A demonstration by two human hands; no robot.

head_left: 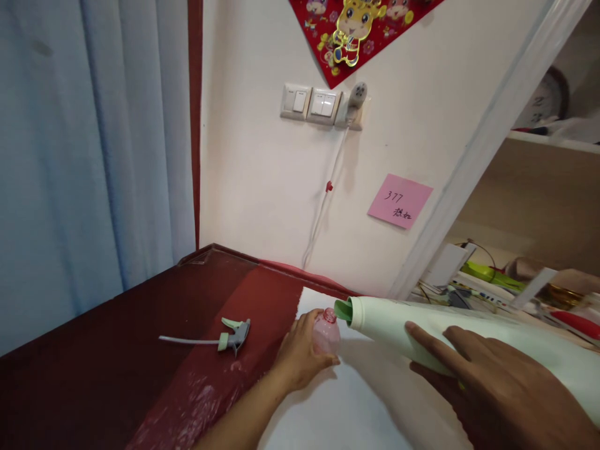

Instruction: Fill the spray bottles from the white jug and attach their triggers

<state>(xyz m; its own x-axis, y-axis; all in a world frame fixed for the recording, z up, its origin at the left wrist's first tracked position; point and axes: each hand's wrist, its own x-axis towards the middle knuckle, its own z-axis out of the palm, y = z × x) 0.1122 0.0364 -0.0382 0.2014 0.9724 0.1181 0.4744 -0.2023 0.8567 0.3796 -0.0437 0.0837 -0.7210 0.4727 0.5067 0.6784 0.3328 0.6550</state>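
My left hand (300,353) is closed round a small clear pink bottle (327,334), which stands upright with its mouth uncovered. In my right hand (501,375) is a large pale green bottle (389,317), tilted almost level. Its green spout (344,310) sits right beside the pink bottle's mouth; whether the two touch I cannot tell, and no liquid shows between them. To the left of my left hand, a grey and green spray trigger (234,335) with a thin dip tube lies on the dark red table.
White paper (337,400) lies beneath the pink bottle. Behind the table (117,350), a white cord (323,206) hangs from a wall socket. A blue curtain (94,156) hangs at left. Cluttered shelves (553,244) stand at right, and a pink note (400,201) is on the wall.
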